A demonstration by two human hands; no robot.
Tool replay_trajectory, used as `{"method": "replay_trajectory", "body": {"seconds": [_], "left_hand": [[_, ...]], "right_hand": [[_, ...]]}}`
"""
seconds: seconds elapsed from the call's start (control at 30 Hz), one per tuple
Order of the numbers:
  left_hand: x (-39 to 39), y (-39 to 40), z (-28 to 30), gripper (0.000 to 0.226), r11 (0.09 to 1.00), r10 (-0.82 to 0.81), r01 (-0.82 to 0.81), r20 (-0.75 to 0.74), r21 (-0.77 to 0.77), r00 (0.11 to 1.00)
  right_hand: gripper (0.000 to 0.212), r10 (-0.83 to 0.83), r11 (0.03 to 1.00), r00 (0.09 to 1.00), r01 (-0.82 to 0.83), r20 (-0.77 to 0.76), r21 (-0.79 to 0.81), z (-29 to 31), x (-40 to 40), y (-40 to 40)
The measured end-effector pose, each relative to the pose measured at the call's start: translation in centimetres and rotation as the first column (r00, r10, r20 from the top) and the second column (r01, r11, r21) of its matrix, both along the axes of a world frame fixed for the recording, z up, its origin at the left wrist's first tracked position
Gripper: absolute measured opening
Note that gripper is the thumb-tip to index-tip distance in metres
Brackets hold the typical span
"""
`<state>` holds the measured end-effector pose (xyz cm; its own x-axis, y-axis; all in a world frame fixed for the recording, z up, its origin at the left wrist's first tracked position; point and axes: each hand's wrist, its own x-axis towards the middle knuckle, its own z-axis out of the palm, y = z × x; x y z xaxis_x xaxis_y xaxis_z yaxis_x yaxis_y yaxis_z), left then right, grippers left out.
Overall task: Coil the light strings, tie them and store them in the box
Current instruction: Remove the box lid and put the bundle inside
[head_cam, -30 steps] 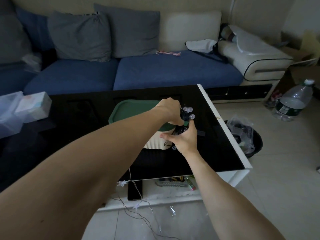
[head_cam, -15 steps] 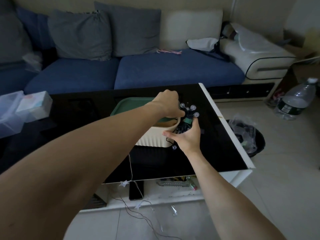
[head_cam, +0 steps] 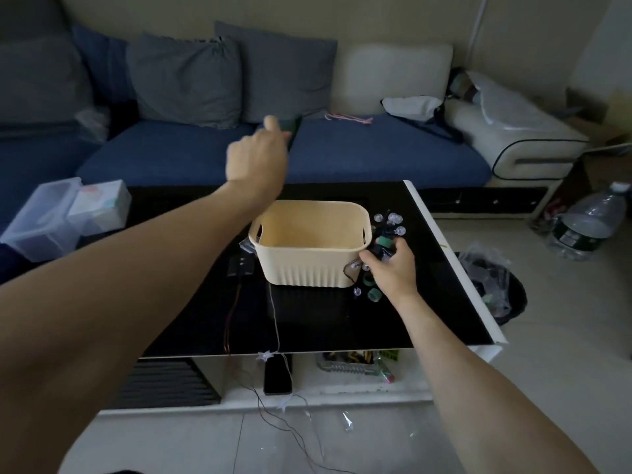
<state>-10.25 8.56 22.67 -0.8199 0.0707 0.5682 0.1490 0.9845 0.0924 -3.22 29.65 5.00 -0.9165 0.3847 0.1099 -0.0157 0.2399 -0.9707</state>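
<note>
Now the left hand grips the dark green lid at twelve o'clock, clearing the cream ribbed plastic box; the right hand clutches the coiled bulb string at three o'clock, ready for storing.

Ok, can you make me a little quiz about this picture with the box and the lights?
1. True or false: the cream box is open on top.
2. Which hand holds the bundle of light strings? A) left B) right C) neither
3. Fill in: the left hand holds up the green ____ above the sofa.

Key: 1 true. 2 B, the right hand grips it beside the box. 3 lid.
</note>
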Motion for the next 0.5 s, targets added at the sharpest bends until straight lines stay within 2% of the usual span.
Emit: {"method": "replay_trajectory", "body": {"seconds": [0.1, 0.17, 0.27, 0.33, 0.43, 0.5], "left_hand": [[0.3, -4.7, -0.1, 0.036, 0.959, 0.131, -0.133, 0.026, 0.248, 0.991], [0.6, -7.6, -0.9, 0.037, 0.848, 0.229, -0.248, 0.100, 0.469, 0.968], [0.3, -11.8, -2.9, 0.038, 0.611, 0.332, -0.421, 0.265, 0.670, 0.905], [0.2, -14.7, -5.0, 0.038, 0.413, 0.357, -0.496, 0.366, 0.764, 0.860], [1.0, -17.4, -7.9, 0.037, 0.087, 0.379, -0.506, 0.441, 0.858, 0.813], [2.0, -18.2, -9.6, 0.038, -0.001, 0.356, -0.494, 0.462, 0.869, 0.812]], "right_hand": [[0.030, -0.077, 0.996, 0.997, 0.077, 0.016, -0.042, 1.7, 0.4, 0.2], [0.022, -0.123, 0.990, 0.992, 0.124, 0.008, -0.066, 3.2, 0.7, 0.2], [0.014, -0.185, 0.982, 0.982, 0.184, -0.041, -0.038, 5.5, 0.9, 0.0], [0.010, -0.207, 0.977, 0.973, 0.211, -0.099, 0.029, 7.3, 0.9, -0.5], [0.008, -0.157, 0.969, 0.970, 0.188, -0.186, 0.162, 10.1, 0.5, -1.3], [0.010, -0.060, 0.959, 0.976, 0.115, -0.209, 0.260, 11.9, 0.1, -2.1]]}}
